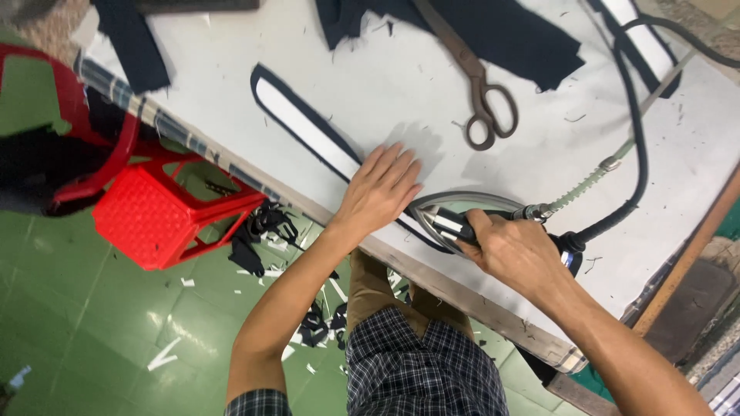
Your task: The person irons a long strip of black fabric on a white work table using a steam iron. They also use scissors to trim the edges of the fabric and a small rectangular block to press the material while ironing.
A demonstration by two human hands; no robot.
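From the head camera, the right hand (pixel 515 250) is wrapped fully around the dark handle of a steam iron (pixel 455 219), fingers curled shut on it, with the iron's grey soleplate resting on the white-covered table (pixel 401 85) close to the near edge. The left hand (pixel 381 189) lies flat, fingers spread and straight, gripping nothing, pressing down on a long curved fabric strip (pixel 304 119), white with a dark border, just beside the iron's tip. The strip runs away up and to the left across the cloth, staying near the table's striped front edge (pixel 177 131). A black cord (pixel 636 139) and a pale braided hose (pixel 593 179) lead from the back of the iron toward the far right corner. Large scissors (pixel 482 96) lie beyond the hands, well apart from them, partly over a piece of dark cloth (pixel 501 35). Between the scissors and the strip the table surface is open. Below the edge, a red plastic stool (pixel 162 216) stands on the green floor (pixel 92 331) among fabric scraps (pixel 266 231).
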